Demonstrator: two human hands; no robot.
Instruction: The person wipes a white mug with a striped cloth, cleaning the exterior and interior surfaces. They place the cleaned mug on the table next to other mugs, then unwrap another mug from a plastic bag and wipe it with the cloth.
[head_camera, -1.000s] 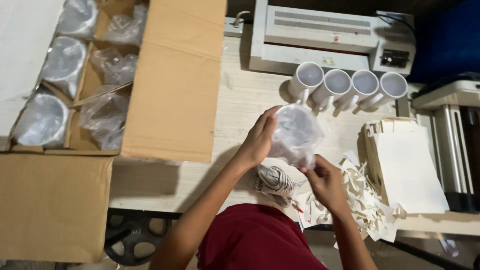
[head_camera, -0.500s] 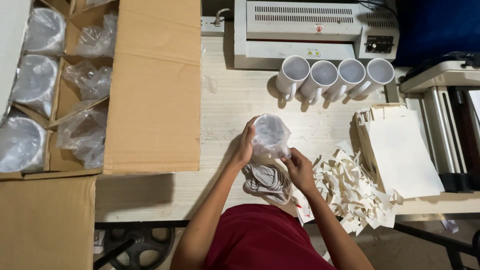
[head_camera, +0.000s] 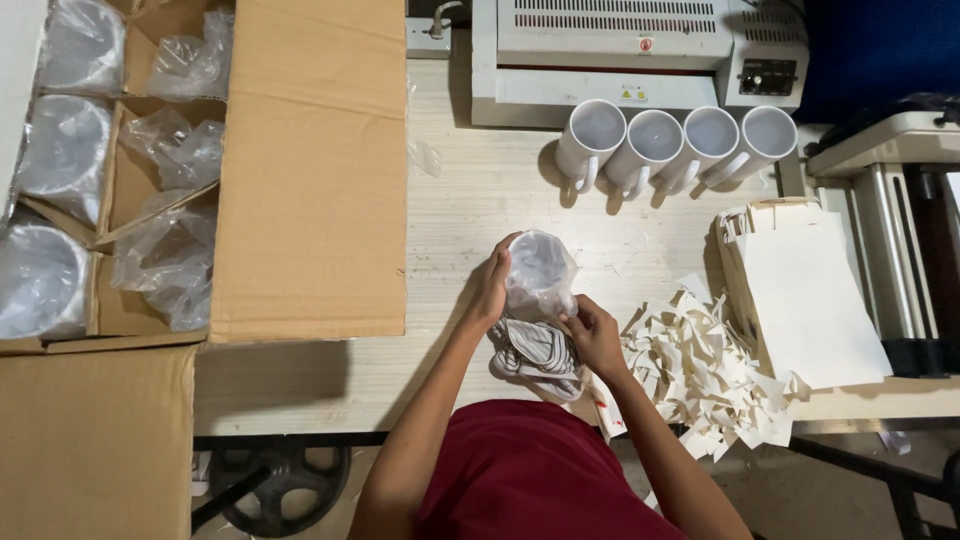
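Note:
A mug wrapped in a clear plastic bag (head_camera: 540, 275) stands at the near middle of the pale wooden table (head_camera: 470, 200). My left hand (head_camera: 490, 285) grips its left side and my right hand (head_camera: 592, 335) holds the plastic at its lower right. Right below the bagged mug lies a crumpled striped cloth (head_camera: 537, 358). Several bare white mugs (head_camera: 675, 145) stand in a row further back on the table.
A large open cardboard box (head_camera: 310, 170) with several more bagged mugs (head_camera: 60, 160) fills the left. A grey laminating machine (head_camera: 620, 50) sits at the back. Paper scraps (head_camera: 700, 365) and flat white cartons (head_camera: 800, 290) lie to the right, beside another machine (head_camera: 890, 210).
Both hands have brought the bagged mug lower and closer to my body, over the striped cloth. The view has also shifted right and down across the table.

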